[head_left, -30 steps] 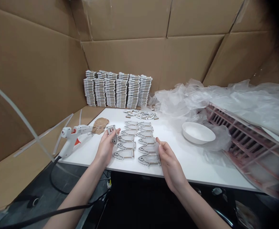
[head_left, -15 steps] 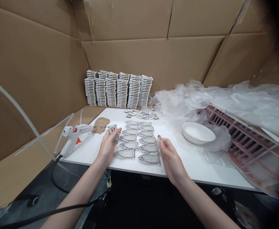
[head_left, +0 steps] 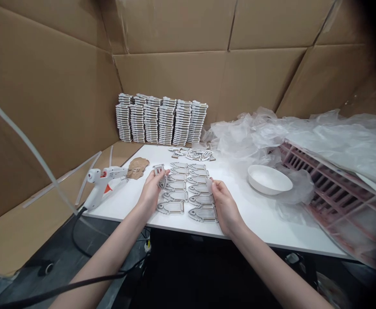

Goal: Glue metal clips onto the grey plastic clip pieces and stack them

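Observation:
My left hand (head_left: 150,191) is closed around a small grey-and-white cut-out piece (head_left: 159,172) with slots in it, held raised left of the laid-out pieces. Between thumb and fingers, my right hand (head_left: 225,204) pinches a small translucent sheet (head_left: 210,185) at the right edge of the rows. Two columns of flat pointed frame pieces (head_left: 171,207) lie between my hands, their tips to the left. The nearest one in the right column (head_left: 203,213) is beside my right hand. Further back lies a loose pile of white cut-out pieces (head_left: 198,154).
A white hot glue gun (head_left: 98,184) stands at the left near a brown scrap (head_left: 138,167). Tall stacks of pieces (head_left: 167,124) line the back. At the right are a white bowl (head_left: 270,180), crumpled clear plastic (head_left: 249,133) and a pink crate (head_left: 326,197). Cardboard walls surround the table.
My right hand has moved slightly left with the translucent sheet, closer to the right column. My left hand has shifted a little to the right and up, still gripping the cut-out piece.

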### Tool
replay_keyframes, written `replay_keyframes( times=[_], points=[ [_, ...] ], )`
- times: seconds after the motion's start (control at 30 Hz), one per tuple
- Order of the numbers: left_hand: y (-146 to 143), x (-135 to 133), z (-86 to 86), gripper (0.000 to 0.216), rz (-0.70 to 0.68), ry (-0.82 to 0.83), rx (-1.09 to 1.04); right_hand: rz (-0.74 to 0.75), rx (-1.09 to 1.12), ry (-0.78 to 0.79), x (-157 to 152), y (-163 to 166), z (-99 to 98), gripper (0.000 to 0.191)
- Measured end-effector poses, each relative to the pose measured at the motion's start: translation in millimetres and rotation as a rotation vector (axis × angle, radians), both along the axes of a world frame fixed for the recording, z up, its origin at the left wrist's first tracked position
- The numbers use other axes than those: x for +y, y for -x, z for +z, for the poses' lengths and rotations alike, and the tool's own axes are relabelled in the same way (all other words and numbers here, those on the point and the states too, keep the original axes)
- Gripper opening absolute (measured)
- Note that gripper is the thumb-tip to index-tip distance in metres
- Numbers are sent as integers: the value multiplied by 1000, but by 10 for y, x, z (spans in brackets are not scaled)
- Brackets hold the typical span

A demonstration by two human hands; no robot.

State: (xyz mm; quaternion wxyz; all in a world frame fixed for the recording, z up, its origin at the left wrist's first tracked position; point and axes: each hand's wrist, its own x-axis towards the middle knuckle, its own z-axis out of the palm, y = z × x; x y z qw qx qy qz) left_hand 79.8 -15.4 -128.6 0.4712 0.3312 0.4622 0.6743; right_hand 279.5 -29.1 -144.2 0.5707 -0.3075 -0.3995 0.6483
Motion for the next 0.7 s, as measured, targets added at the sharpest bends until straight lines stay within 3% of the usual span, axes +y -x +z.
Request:
replay_keyframes(
  times=[0.7],
  points=[
    [-38,-36,21,18,-31,-2,21,-22,28,-17,-13,40,6,32]
  ],
)
